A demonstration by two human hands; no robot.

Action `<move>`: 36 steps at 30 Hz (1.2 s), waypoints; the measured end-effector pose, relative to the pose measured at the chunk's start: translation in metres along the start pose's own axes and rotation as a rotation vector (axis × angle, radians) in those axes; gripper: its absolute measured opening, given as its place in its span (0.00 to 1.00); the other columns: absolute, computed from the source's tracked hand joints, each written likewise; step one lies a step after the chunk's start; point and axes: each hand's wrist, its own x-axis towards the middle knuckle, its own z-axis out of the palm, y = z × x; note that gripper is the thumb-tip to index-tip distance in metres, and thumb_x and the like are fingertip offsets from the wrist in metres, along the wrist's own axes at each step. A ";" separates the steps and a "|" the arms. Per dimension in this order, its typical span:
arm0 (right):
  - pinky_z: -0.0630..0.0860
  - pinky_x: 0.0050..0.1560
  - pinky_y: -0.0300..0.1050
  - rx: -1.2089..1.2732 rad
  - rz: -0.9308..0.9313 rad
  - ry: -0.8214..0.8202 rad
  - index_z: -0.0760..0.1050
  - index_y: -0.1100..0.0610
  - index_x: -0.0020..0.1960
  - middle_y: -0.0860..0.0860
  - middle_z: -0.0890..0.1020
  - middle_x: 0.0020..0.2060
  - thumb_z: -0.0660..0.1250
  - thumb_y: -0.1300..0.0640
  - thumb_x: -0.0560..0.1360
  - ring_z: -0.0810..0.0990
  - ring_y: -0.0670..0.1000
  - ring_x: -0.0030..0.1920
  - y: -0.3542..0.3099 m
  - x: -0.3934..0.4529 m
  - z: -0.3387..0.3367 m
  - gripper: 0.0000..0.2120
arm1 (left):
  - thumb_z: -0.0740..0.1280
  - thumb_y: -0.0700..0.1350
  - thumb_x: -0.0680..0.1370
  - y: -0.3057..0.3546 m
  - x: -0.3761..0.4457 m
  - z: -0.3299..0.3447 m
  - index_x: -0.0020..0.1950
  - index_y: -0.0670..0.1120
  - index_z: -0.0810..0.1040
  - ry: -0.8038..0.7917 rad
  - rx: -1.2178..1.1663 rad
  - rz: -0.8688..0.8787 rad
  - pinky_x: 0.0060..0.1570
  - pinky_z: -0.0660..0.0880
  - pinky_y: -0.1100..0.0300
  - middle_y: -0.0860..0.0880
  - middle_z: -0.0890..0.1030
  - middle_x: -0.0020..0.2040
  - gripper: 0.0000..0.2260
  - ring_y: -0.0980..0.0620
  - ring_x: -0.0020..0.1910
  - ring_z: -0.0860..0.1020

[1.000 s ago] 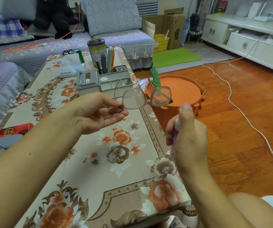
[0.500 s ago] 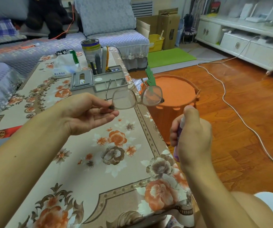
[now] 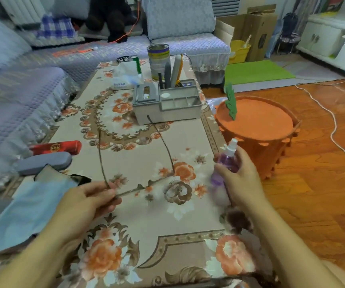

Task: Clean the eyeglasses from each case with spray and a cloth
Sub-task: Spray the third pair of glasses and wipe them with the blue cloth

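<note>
**Purple spray bottle drops low, glasses tip flat over the table**

Purple plastic shows between our right hand's fingers now: half a second ago that hand hid most of the spray bottle [image 3: 226, 163] and the thumb sat on its top; now our right hand [image 3: 242, 179] is curled round the body at centre right of the frame, with the white nozzle clear above it. The eyeglasses [image 3: 138, 169] have come down too. Earlier our left hand held them up with the lenses facing us; now they lie almost flat over the flowered tablecloth [image 3: 167, 221], temples reaching away toward the grey organiser [image 3: 167, 107] at upper centre.

Our left hand [image 3: 88, 202] pinches the frame's left corner at lower centre, fingers closed on it. The bottle sits just right of the glasses' far corner, apart from them.

At lower left a blue cloth [image 3: 24, 210] lies beside a grey case [image 3: 44, 163] and a red case [image 3: 57, 147]. The lenses are nearly invisible against the pattern, and the bottle's lower end is blurred.
</note>
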 end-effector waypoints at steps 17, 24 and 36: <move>0.76 0.61 0.53 -0.308 -0.066 -0.094 0.73 0.53 0.65 0.52 0.81 0.56 0.67 0.56 0.81 0.79 0.55 0.56 -0.004 0.176 0.164 0.14 | 0.73 0.39 0.77 -0.034 0.007 -0.059 0.50 0.47 0.85 0.116 0.089 0.104 0.53 0.79 0.51 0.44 0.86 0.36 0.05 0.49 0.40 0.85; 0.72 0.60 0.45 -0.289 0.019 -0.076 0.67 0.56 0.74 0.49 0.77 0.60 0.71 0.58 0.78 0.76 0.49 0.58 -0.008 0.160 0.160 0.27 | 0.73 0.38 0.76 -0.036 0.013 -0.064 0.49 0.47 0.85 0.109 0.016 0.207 0.46 0.78 0.62 0.45 0.86 0.36 0.05 0.52 0.37 0.84; 0.70 0.40 0.30 -0.552 -0.386 -0.608 0.80 0.49 0.50 0.45 0.83 0.44 0.70 0.60 0.79 0.79 0.43 0.40 -0.062 0.014 0.213 0.06 | 0.73 0.41 0.77 -0.044 -0.023 -0.184 0.48 0.57 0.86 0.432 0.003 0.343 0.39 0.77 0.66 0.56 0.87 0.43 0.10 0.60 0.42 0.83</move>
